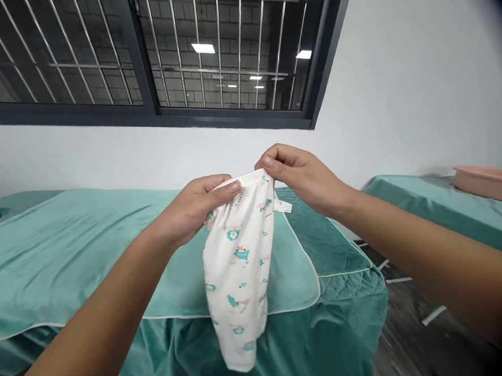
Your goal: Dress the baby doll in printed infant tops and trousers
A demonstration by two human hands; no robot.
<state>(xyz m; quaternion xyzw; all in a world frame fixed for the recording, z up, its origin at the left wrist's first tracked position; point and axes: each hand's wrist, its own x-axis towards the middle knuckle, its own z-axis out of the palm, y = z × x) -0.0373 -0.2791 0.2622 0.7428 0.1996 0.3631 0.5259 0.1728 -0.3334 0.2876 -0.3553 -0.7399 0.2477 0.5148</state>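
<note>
A small pair of white baby pants (240,267) with a green and pink print hangs from both of my hands, above a bed. My left hand (196,207) grips the gathered waistband on its left side, the thumb lying across the front. At the waistband's right corner, my right hand (298,177) pinches the cloth between thumb and fingers. A small white printed label (283,206) sticks out to the right, just below the right hand. The pants look folded lengthwise, the lower end hanging free.
Beneath the pants, a light green cover (103,247) with white piping lies over a darker green bedspread (335,340). To the right, a pink basin (489,183) rests on another green-covered surface (424,201). A barred window (225,50) is set in the white wall behind.
</note>
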